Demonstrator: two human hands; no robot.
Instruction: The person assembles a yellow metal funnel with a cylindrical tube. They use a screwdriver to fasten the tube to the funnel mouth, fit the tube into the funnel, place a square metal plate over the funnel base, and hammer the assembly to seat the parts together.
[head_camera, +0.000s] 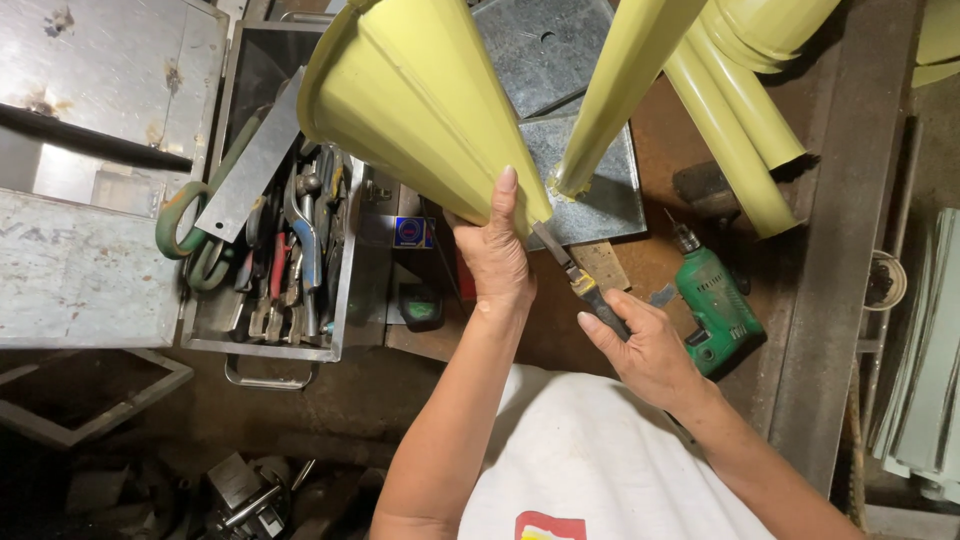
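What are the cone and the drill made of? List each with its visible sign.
Cone: likely sheet metal painted matte yellow-green; thin rolled rim, folded creases.
Drill: apparently green moulded plastic body, metal chuck; smooth casing, shiny tip.
Left hand grips the cone; right hand holds a tool.

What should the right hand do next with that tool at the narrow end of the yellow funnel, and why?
Probably ease the tool's tip a little further up to the funnel's narrow rim. The left hand grips the yellow sheet-metal funnel close to that rim, steadying it, while the right hand holds the tool by its handle with the tip just below the edge; actual contact cannot be told.
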